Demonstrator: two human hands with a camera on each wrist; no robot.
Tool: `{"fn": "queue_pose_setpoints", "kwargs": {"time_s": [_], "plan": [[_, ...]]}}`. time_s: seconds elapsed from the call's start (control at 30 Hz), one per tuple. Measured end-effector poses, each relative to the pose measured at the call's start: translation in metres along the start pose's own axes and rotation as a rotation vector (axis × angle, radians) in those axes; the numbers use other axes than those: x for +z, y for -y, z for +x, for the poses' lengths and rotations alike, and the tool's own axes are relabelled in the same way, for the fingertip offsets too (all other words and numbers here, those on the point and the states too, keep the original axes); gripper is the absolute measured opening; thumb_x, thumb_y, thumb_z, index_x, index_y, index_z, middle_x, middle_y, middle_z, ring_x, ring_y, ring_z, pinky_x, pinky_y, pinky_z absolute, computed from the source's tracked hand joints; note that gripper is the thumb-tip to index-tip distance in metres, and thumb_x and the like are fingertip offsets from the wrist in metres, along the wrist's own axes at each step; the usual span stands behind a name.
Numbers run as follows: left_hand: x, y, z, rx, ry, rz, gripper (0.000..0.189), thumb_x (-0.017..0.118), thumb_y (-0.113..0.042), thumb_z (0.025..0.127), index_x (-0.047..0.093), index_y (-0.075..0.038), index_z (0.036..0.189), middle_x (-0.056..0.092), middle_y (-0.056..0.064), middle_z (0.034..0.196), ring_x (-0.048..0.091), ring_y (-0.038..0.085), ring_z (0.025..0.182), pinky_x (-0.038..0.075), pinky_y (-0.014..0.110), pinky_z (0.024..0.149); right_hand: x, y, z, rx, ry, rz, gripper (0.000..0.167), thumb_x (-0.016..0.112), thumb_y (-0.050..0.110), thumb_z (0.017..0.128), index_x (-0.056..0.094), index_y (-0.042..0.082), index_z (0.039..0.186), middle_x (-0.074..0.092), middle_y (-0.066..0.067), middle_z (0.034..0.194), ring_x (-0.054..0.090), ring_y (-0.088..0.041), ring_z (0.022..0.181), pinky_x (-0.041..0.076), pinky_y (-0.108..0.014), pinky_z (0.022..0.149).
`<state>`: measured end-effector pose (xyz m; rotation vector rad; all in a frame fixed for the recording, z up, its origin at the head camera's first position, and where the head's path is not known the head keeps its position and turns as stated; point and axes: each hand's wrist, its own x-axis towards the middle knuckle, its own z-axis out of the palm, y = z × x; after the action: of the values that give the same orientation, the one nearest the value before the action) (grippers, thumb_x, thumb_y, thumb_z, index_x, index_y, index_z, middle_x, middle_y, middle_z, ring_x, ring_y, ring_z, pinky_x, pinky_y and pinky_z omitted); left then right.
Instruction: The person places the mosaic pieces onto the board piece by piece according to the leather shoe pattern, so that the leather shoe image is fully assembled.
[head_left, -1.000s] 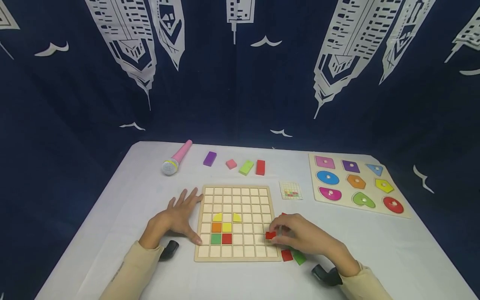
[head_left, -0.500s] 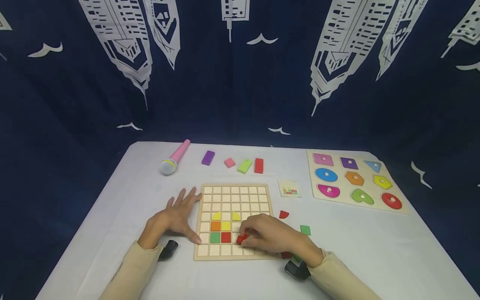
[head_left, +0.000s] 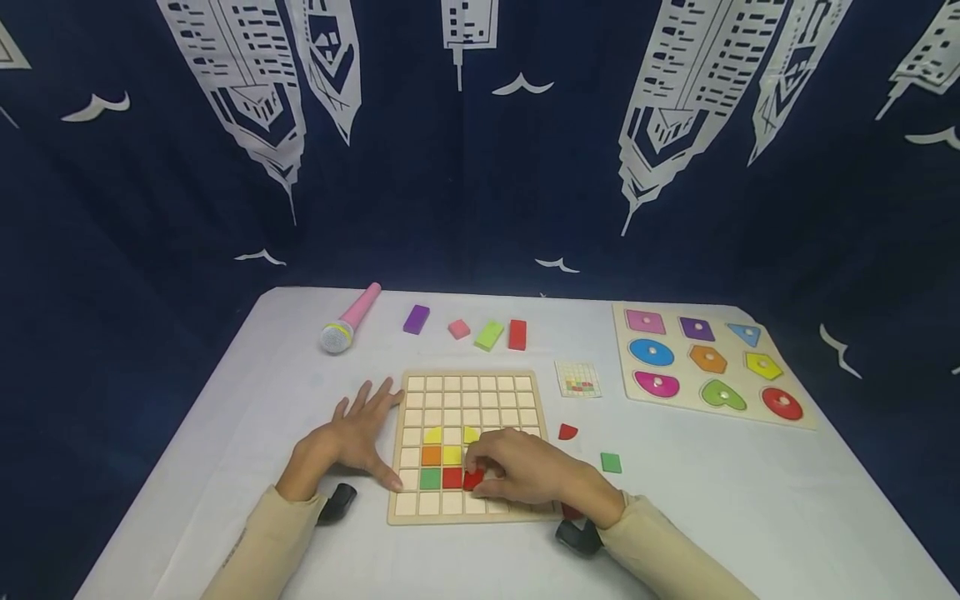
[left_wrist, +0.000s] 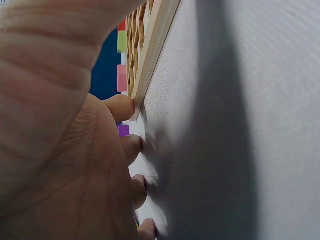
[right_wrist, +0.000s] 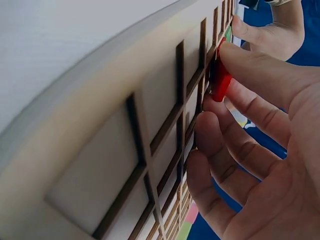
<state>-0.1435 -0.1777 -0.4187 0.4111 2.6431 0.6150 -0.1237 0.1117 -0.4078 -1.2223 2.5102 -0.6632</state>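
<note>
Right hand [head_left: 521,467] and red tile [head_left: 472,479] have moved toward 9 o'clock across the board [head_left: 490,402]. Thumb and fingertips pinch the tile; its long axis cannot be told, being partly covered. Tile location: 9 o'clock from that hand, just beside the red square [head_left: 452,477], on its 3 o'clock side. Left hand [head_left: 356,437], fingers spread, touches the board's 9 o'clock edge, farther from the tile.
</note>
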Motion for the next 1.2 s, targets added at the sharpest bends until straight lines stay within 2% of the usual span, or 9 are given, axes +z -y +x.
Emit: {"fn": "queue_pose_setpoints", "kwargs": {"time_s": [0.23,0.53,0.7,0.8,0.93,1.03,1.2], "plan": [[0.002,0.001,0.001,0.000,-0.001,-0.002,0.143,0.097,-0.054,0.047,0.020,-0.008,0.158,0.001,0.021,0.168,-0.005,0.047,0.153,0.003,0.071,0.118,0.001,-0.002,0.003,0.049,-0.006,-0.037,0.016,0.079,0.024,0.087,0.070,0.018,0.100,0.062,0.010,0.092,0.049,-0.005,0.078,0.044,-0.018,0.070],[0.001,0.001,0.001,-0.004,-0.006,0.000,0.143,0.097,-0.053,0.047,0.021,-0.008,0.158,0.001,0.021,0.168,-0.005,0.046,0.153,0.002,0.071,0.119,0.001,0.001,0.005,0.065,-0.003,-0.029,0.012,0.079,0.021,0.087,0.067,0.019,0.088,0.059,0.005,0.084,0.046,-0.005,0.074,0.040,-0.019,0.063],[0.002,0.001,0.001,0.000,-0.001,0.001,0.143,0.097,-0.054,0.047,0.020,-0.008,0.159,0.001,0.020,0.168,-0.005,0.047,0.153,0.002,0.071,0.119,0.002,0.001,0.002,0.091,-0.006,-0.021,0.010,0.078,0.022,0.088,0.068,0.022,0.085,0.059,0.010,0.088,0.049,-0.005,0.080,0.045,-0.020,0.071],[0.004,0.001,0.001,-0.002,0.003,0.001,0.143,0.097,-0.054,0.047,0.019,-0.008,0.159,0.002,0.020,0.168,-0.004,0.047,0.153,0.002,0.071,0.119,0.001,0.000,-0.005,0.084,-0.008,-0.016,0.005,0.076,0.024,0.090,0.072,0.022,0.092,0.060,0.012,0.097,0.053,-0.005,0.089,0.049,-0.023,0.082],[0.004,0.000,0.000,-0.008,0.009,0.001,0.143,0.097,-0.053,0.048,0.019,-0.008,0.159,0.001,0.020,0.168,-0.005,0.046,0.153,0.001,0.071,0.119,-0.001,-0.006,-0.021,0.054,-0.014,-0.012,0.020,0.072,0.028,0.094,0.075,0.021,0.112,0.062,0.013,0.109,0.056,-0.003,0.102,0.051,-0.026,0.094],[0.004,0.001,0.001,-0.010,0.010,0.010,0.144,0.097,-0.054,0.048,0.018,-0.007,0.159,0.001,0.020,0.168,-0.005,0.047,0.153,0.002,0.071,0.119,-0.003,-0.014,-0.034,0.055,-0.042,0.002,0.027,0.071,0.028,0.095,0.073,0.020,0.120,0.063,0.012,0.113,0.057,-0.003,0.104,0.052,-0.025,0.093],[0.002,0.002,0.003,-0.012,0.013,0.025,0.144,0.096,-0.055,0.048,0.018,-0.008,0.159,0.000,0.019,0.168,-0.006,0.046,0.153,0.002,0.071,0.119,-0.013,-0.031,-0.058,0.118,-0.088,0.042,0.024,0.072,0.024,0.093,0.073,0.018,0.116,0.066,0.011,0.112,0.058,-0.006,0.099,0.053,-0.026,0.089]]}}
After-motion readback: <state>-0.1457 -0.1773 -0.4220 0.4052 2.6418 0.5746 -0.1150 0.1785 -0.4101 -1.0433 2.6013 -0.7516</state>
